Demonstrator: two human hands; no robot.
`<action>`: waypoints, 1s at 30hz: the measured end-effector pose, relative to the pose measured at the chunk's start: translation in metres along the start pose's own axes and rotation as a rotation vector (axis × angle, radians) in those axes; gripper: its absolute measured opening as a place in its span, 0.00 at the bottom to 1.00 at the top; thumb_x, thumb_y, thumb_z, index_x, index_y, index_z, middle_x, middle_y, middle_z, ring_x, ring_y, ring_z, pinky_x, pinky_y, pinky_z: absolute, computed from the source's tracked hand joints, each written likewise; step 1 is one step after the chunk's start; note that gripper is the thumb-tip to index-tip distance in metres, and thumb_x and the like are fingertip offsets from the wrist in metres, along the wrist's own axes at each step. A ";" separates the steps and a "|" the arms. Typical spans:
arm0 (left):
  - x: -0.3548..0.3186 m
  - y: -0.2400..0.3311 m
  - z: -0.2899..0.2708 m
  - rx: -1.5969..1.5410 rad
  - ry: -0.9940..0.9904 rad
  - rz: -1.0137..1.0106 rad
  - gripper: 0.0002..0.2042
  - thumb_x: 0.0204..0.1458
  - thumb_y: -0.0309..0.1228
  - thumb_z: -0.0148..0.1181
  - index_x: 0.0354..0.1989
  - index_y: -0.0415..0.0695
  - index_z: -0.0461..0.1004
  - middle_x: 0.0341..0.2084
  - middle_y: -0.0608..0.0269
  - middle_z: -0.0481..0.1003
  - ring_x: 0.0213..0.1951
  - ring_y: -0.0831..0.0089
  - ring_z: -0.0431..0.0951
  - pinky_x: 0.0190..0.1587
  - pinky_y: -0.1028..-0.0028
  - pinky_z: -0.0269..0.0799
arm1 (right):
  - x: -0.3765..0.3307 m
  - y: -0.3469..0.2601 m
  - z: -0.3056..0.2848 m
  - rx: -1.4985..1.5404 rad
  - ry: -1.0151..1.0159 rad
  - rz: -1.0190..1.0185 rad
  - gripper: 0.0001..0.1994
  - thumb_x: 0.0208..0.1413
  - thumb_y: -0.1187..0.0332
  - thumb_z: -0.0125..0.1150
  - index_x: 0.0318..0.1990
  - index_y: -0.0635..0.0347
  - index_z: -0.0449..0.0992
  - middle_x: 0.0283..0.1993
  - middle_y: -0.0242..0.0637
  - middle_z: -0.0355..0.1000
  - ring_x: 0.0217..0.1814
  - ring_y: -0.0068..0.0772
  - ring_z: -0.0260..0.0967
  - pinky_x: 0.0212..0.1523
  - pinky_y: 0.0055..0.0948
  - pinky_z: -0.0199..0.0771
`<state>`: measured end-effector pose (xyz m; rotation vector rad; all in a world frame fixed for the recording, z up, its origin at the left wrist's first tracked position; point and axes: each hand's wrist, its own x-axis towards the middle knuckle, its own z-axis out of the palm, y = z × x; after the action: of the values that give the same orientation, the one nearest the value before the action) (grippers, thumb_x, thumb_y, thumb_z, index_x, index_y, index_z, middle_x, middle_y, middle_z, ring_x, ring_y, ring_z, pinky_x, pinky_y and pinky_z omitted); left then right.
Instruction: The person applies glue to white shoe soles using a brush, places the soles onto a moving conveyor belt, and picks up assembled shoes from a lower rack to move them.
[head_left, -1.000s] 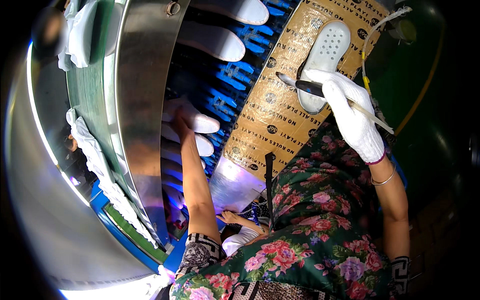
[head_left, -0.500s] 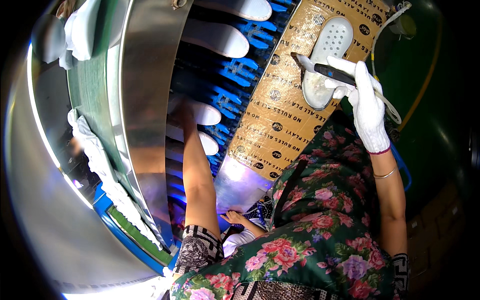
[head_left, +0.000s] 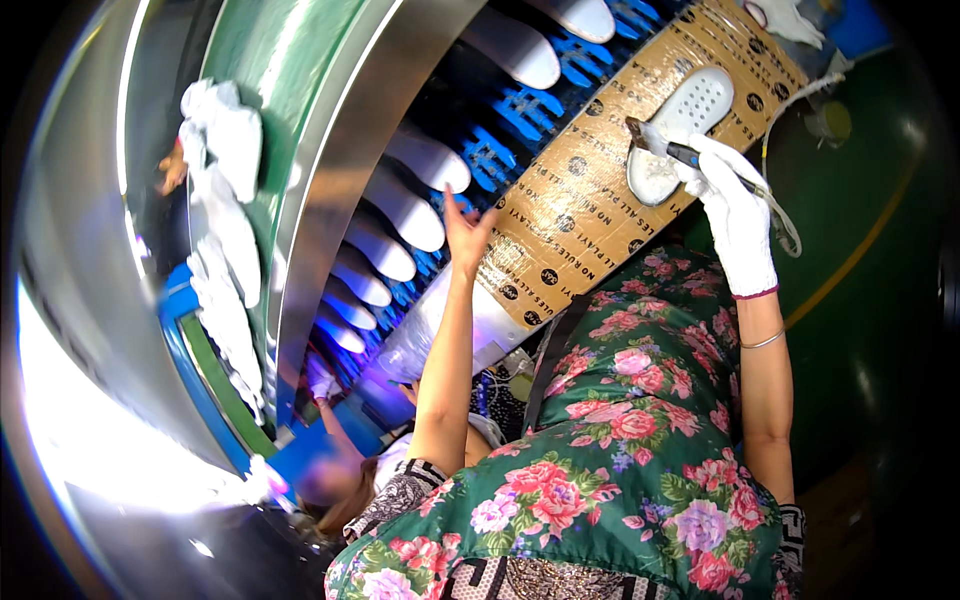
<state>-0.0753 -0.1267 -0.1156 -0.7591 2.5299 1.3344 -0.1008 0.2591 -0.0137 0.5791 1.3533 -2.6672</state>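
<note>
My right hand [head_left: 738, 215], in a white knit glove, grips a dark-handled brush [head_left: 683, 154] with a pale hose trailing from it. The bristles lie over the near half of a whitish shoe sole [head_left: 697, 103] with several round holes at its far end. That sole rests on a ledge [head_left: 590, 165] covered in printed brown tape. My bare left hand [head_left: 467, 232] is empty, thumb and a finger apart, between the ledge and the row of white soles [head_left: 408, 212]. Its fingertip is close to one sole's tip; I cannot tell whether they touch.
Blue slatted supports [head_left: 490, 140] run beneath the row of soles. A curved metal edge [head_left: 350, 130] and a green belt [head_left: 285, 70] lie to the left, with white cloth-like pieces [head_left: 225, 230]. At lower left a co-worker [head_left: 335, 475] is near the machine.
My left hand has come back from among the soles toward the ledge, its fingers now visible. The brush has stayed over the sole in my right hand. The whole view has shifted.
</note>
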 end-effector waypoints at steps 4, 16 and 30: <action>-0.045 -0.037 -0.003 0.115 -0.031 0.120 0.42 0.43 0.37 0.72 0.69 0.46 0.58 0.48 0.50 0.71 0.42 0.66 0.75 0.46 0.66 0.74 | -0.001 0.009 0.000 -0.074 0.009 0.004 0.13 0.57 0.79 0.59 0.49 0.73 0.75 0.40 0.43 0.77 0.35 0.29 0.76 0.36 0.21 0.76; -0.088 0.007 -0.154 -0.254 1.157 0.487 0.30 0.51 0.25 0.66 0.64 0.40 0.64 0.47 0.56 0.71 0.47 0.68 0.71 0.52 0.71 0.67 | 0.011 0.010 -0.024 -0.159 -0.012 -0.043 0.15 0.58 0.76 0.58 0.52 0.72 0.72 0.40 0.43 0.74 0.33 0.29 0.73 0.30 0.21 0.74; 0.013 0.040 -0.239 -0.116 0.906 0.440 0.31 0.47 0.40 0.71 0.55 0.35 0.65 0.44 0.45 0.78 0.49 0.59 0.79 0.51 0.63 0.73 | 0.004 0.002 -0.018 -0.271 -0.046 -0.046 0.17 0.60 0.72 0.59 0.54 0.70 0.71 0.40 0.36 0.72 0.32 0.24 0.69 0.30 0.18 0.70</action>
<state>-0.0891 -0.3068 0.0465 -1.0540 3.5100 1.5038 -0.0986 0.2728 -0.0259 0.4573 1.6947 -2.4521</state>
